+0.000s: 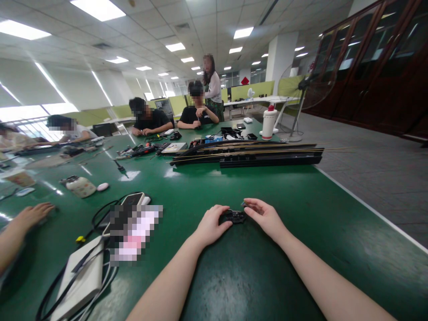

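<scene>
In the head view, a small black part (236, 217) with an uneven, open-looking top lies on the green table (214, 187) in front of me. My left hand (213, 225) curls around its left side, with thumb and fingers gripping it. My right hand (265, 217) hovers at the part's right end. Between its thumb and fingertips it pinches a tiny dark piece (244, 204), too small to name. The exact kind of the black part cannot be made out.
Long black trim strips (270, 159) with thin rods lie across the table ahead. Left are a phone (129, 207), a white power bank (82, 272) with cables, a jar (80, 186) and another person's hand (33, 216). A white bottle (268, 124) stands farther back, near seated people.
</scene>
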`<state>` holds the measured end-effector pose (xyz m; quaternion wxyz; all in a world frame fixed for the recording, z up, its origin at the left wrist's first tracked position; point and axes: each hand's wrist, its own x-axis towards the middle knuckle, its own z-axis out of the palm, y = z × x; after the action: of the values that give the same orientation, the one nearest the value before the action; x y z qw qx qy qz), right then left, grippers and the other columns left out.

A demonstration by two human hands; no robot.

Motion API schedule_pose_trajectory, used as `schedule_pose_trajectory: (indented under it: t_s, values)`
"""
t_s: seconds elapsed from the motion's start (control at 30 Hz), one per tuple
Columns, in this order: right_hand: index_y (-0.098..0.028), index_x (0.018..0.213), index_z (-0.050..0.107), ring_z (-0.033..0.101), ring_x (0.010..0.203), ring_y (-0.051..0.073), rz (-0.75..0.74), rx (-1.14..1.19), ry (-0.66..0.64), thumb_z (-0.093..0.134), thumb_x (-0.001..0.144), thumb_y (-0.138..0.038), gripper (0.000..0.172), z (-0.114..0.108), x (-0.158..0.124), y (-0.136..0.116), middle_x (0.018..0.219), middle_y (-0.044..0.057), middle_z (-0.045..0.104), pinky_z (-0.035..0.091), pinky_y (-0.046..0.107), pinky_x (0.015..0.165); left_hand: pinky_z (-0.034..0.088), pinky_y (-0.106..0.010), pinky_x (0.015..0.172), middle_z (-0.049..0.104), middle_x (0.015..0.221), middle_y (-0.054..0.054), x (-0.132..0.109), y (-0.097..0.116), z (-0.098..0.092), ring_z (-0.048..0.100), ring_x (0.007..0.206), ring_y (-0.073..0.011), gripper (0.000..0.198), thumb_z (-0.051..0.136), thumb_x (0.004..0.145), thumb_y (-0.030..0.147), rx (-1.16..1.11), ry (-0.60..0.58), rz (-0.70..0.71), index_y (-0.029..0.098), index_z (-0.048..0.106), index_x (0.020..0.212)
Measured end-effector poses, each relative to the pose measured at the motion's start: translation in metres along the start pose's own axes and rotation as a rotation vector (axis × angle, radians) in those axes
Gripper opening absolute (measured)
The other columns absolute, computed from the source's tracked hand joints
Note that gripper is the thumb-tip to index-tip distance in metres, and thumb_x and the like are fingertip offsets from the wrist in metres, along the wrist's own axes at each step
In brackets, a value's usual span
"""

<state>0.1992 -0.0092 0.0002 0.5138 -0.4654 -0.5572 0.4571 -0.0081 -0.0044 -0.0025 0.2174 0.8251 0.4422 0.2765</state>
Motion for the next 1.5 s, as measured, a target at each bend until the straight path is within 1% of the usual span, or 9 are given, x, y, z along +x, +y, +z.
schedule_pose_trajectory:
  t_s: [0.17,0.33,0.57,0.77,1.1,1.3,1.5]
  values:
    - [-0.02,0.094,0.065,0.066,0.092,0.023,0.014,0.085,0.056,0.073,0.062,-0.042,0.039,-0.0001,0.0012,0.0001,0.094,0.008,0.072,0.048,0.043,0.091,0.043,-0.039,0.092,0.058,0.112,-0.007,-0.0004,-0.001,0.0008,0.053,0.105,-0.0245,0.044,0.065,0.076,0.022,-0.001,0.001,-0.005,0.021,0.053,0.118]
    - [-0.02,0.094,0.065,0.065,0.095,0.024,0.038,0.119,0.106,0.074,0.062,-0.042,0.039,-0.0017,0.0003,-0.0022,0.096,0.008,0.072,0.047,0.043,0.093,0.044,-0.039,0.091,0.058,0.111,-0.007,-0.0006,-0.0005,0.0005,0.054,0.104,-0.0241,0.043,0.065,0.076,0.022,-0.01,0.004,-0.005,0.021,0.053,0.117]
    - [-0.02,0.095,0.065,0.064,0.097,0.024,0.053,0.165,0.148,0.073,0.063,-0.043,0.04,-0.0029,-0.0002,-0.005,0.097,0.008,0.071,0.044,0.043,0.094,0.045,-0.038,0.09,0.058,0.111,-0.008,-0.0006,-0.0004,-0.0001,0.054,0.103,-0.0239,0.042,0.065,0.076,0.023,-0.003,0.006,0.006,0.019,0.054,0.117]
    - [-0.019,0.093,0.066,0.065,0.095,0.023,0.084,0.22,0.182,0.073,0.062,-0.042,0.039,-0.0026,-0.0007,-0.0064,0.094,0.008,0.072,0.043,0.042,0.094,0.044,-0.038,0.091,0.058,0.11,-0.008,-0.0012,-0.0012,0.0006,0.054,0.103,-0.0239,0.043,0.065,0.076,0.023,-0.003,0.008,0.006,0.02,0.054,0.118]
    - [-0.02,0.092,0.066,0.065,0.095,0.023,0.093,0.246,0.209,0.072,0.063,-0.041,0.037,-0.002,0.0001,-0.0049,0.093,0.007,0.072,0.045,0.039,0.089,0.045,-0.038,0.09,0.059,0.109,-0.007,-0.0004,-0.0013,0.0005,0.055,0.101,-0.0236,0.042,0.065,0.076,0.023,-0.003,0.005,0.001,0.02,0.054,0.117]
    - [-0.02,0.092,0.066,0.064,0.094,0.022,0.107,0.276,0.214,0.072,0.062,-0.041,0.036,-0.0028,0.0008,-0.0018,0.093,0.006,0.071,0.045,0.039,0.089,0.044,-0.038,0.09,0.059,0.109,-0.008,-0.0006,-0.0032,0.0014,0.054,0.102,-0.0238,0.042,0.064,0.077,0.024,-0.002,0.01,0.013,0.02,0.054,0.117]
    - [-0.02,0.091,0.065,0.065,0.093,0.022,0.099,0.244,0.195,0.075,0.06,-0.043,0.039,-0.0019,0.0004,-0.0062,0.093,0.007,0.072,0.045,0.039,0.091,0.044,-0.038,0.091,0.058,0.11,-0.007,-0.0007,-0.0037,0.0019,0.054,0.102,-0.0239,0.042,0.064,0.077,0.025,0.007,0.007,0.012,0.021,0.054,0.117]
